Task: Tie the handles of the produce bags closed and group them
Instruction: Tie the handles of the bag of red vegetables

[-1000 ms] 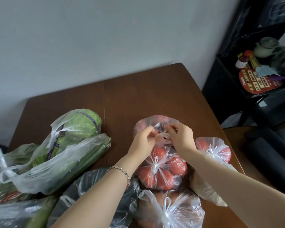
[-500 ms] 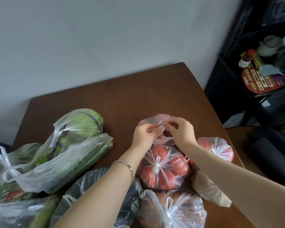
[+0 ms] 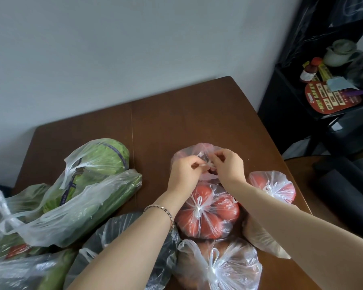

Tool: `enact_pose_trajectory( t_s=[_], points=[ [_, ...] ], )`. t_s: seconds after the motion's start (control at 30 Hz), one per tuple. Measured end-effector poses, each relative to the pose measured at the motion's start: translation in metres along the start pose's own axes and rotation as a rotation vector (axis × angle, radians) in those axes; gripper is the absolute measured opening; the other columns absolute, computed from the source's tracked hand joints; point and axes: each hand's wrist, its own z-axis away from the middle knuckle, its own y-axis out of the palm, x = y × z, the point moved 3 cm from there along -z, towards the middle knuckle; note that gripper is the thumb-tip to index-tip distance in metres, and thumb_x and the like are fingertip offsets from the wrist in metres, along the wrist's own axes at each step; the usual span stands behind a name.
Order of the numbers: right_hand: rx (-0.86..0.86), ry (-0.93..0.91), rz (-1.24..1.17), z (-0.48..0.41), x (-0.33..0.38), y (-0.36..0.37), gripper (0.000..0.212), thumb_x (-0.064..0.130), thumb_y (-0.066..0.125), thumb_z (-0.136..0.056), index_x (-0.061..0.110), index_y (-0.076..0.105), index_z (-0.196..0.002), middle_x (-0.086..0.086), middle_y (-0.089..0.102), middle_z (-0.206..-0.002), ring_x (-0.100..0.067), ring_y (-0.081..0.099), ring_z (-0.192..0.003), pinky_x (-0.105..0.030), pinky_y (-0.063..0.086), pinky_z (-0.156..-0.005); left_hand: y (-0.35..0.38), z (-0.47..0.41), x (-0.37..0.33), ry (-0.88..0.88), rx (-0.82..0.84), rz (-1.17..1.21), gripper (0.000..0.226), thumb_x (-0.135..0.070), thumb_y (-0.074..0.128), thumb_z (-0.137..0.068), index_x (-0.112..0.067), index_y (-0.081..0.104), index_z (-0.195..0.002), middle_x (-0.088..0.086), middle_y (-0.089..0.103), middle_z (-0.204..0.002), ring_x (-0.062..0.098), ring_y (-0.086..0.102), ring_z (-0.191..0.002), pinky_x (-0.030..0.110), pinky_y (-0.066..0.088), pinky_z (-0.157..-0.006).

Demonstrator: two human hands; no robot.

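A pinkish plastic produce bag (image 3: 182,152) lies on the brown table (image 3: 176,118) at centre. My left hand (image 3: 187,172) and my right hand (image 3: 228,166) meet over it, each pinching one of its twisted handles (image 3: 208,163). Just in front lies a knotted bag of tomatoes (image 3: 208,214). Another knotted tomato bag (image 3: 275,189) sits to the right, and a knotted clear bag (image 3: 218,266) is nearest me. On the left are bags with a green cabbage (image 3: 101,158) and long green vegetables (image 3: 88,208).
A dark shelf unit (image 3: 323,101) with a bottle, a teapot and a red card stands to the right of the table. A grey wall runs behind the table. Bare tabletop shows at the back. A dark bag (image 3: 122,233) lies under my left forearm.
Both hands stayed on the pink bag's handles and worked them together; the fingers shifted slightly up and closer to each other. The other bags did not move.
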Motion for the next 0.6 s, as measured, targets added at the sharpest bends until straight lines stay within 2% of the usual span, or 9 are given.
enact_pose_trajectory(
  t_s=[0.07, 0.2, 0.3, 0.37, 0.47, 0.53, 0.6],
  points=[
    [0.034, -0.013, 0.048, 0.000, -0.001, 0.004, 0.013, 0.015, 0.056, -0.090, 0.005, 0.064, -0.089, -0.004, 0.065, -0.078, -0.018, 0.061, -0.070, -0.029, 0.051, -0.066, 0.000, 0.001, -0.002, 0.053, -0.007, -0.060, 0.014, -0.014, 0.063, -0.087, -0.009, 0.072, -0.096, -0.001, 0.069, -0.086, 0.007, 0.060, -0.076, 0.010, 0.046, -0.067],
    [0.115, -0.129, 0.146, 0.000, 0.006, 0.002, 0.014, 0.013, 0.058, -0.089, 0.009, 0.070, -0.095, 0.000, 0.066, -0.080, -0.010, 0.059, -0.068, -0.015, 0.045, -0.061, -0.001, -0.001, 0.000, 0.053, -0.088, -0.054, 0.017, -0.013, 0.060, -0.089, -0.009, 0.072, -0.100, -0.002, 0.068, -0.088, 0.004, 0.058, -0.076, 0.002, 0.042, -0.065],
    [0.242, -0.196, 0.213, 0.001, 0.009, -0.001, 0.022, 0.011, 0.052, -0.090, 0.014, 0.070, -0.103, 0.002, 0.067, -0.082, -0.006, 0.059, -0.067, -0.018, 0.048, -0.066, -0.001, -0.005, 0.002, 0.028, -0.158, -0.002, 0.016, -0.016, 0.061, -0.088, -0.010, 0.072, -0.097, -0.001, 0.070, -0.086, 0.008, 0.063, -0.078, 0.006, 0.046, -0.064],
    [0.300, -0.238, 0.222, 0.002, 0.010, -0.004, 0.027, 0.008, 0.054, -0.088, 0.016, 0.067, -0.109, 0.006, 0.067, -0.086, -0.004, 0.061, -0.071, -0.016, 0.050, -0.069, -0.001, -0.009, 0.002, 0.018, -0.181, 0.032, 0.014, -0.016, 0.062, -0.087, -0.011, 0.073, -0.095, -0.002, 0.069, -0.082, 0.009, 0.063, -0.075, 0.009, 0.048, -0.063],
    [0.275, -0.261, 0.085, 0.001, 0.011, -0.010, 0.032, 0.000, 0.059, -0.083, 0.019, 0.059, -0.108, 0.005, 0.069, -0.084, -0.001, 0.065, -0.071, -0.010, 0.051, -0.066, 0.000, -0.014, 0.000, -0.021, -0.171, 0.071, 0.015, -0.018, 0.063, -0.087, -0.012, 0.071, -0.098, -0.006, 0.065, -0.084, 0.005, 0.061, -0.076, 0.010, 0.047, -0.065],
    [0.255, -0.238, -0.045, -0.001, 0.011, -0.012, 0.030, -0.006, 0.061, -0.080, 0.017, 0.060, -0.100, 0.000, 0.071, -0.079, -0.002, 0.067, -0.066, -0.015, 0.055, -0.064, 0.000, -0.018, -0.001, -0.070, -0.129, 0.107, 0.015, -0.021, 0.062, -0.087, -0.012, 0.071, -0.097, -0.006, 0.065, -0.084, 0.005, 0.060, -0.077, 0.010, 0.047, -0.065],
    [0.245, -0.242, -0.111, -0.001, 0.012, -0.010, 0.029, -0.008, 0.063, -0.078, 0.014, 0.067, -0.096, 0.000, 0.071, -0.079, -0.010, 0.068, -0.069, -0.021, 0.057, -0.065, 0.000, -0.023, -0.001, -0.162, -0.072, 0.178, 0.013, -0.022, 0.062, -0.088, -0.014, 0.070, -0.094, -0.007, 0.064, -0.079, 0.004, 0.059, -0.073, 0.009, 0.046, -0.061]
  ],
)
